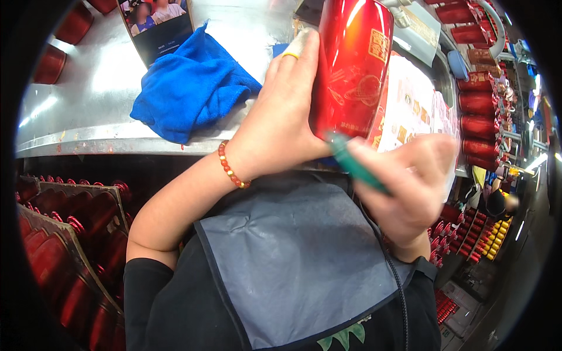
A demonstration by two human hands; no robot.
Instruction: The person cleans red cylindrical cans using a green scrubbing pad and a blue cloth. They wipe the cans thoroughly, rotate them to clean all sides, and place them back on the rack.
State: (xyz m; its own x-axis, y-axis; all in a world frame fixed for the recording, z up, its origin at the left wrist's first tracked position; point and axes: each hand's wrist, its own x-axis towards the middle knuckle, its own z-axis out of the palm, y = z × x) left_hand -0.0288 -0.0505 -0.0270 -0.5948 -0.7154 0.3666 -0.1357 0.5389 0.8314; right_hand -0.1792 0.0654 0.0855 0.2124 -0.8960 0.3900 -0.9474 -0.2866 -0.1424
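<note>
A glossy red cylindrical vessel (351,76) with gold printed patterns is tilted over the metal bench's edge, its lower end toward me. My left hand (287,99) is wrapped against its left side, thumb near the lower end; a pale cover sits on one fingertip, and a beaded bracelet is on the wrist. My right hand (407,181), smeared by motion, is closed on a green handheld tool (358,164). The tool's upper end meets the lower end of the vessel or lies just in front of it; I cannot tell whether they touch.
A crumpled blue cloth (190,88) lies on the metal bench (93,117), beside a phone (155,35). Printed sheets (410,105) lie right of the vessel. Red vessels (477,105) line the right side; racks of red pieces (64,251) stand at lower left. A grey apron (298,251) covers my lap.
</note>
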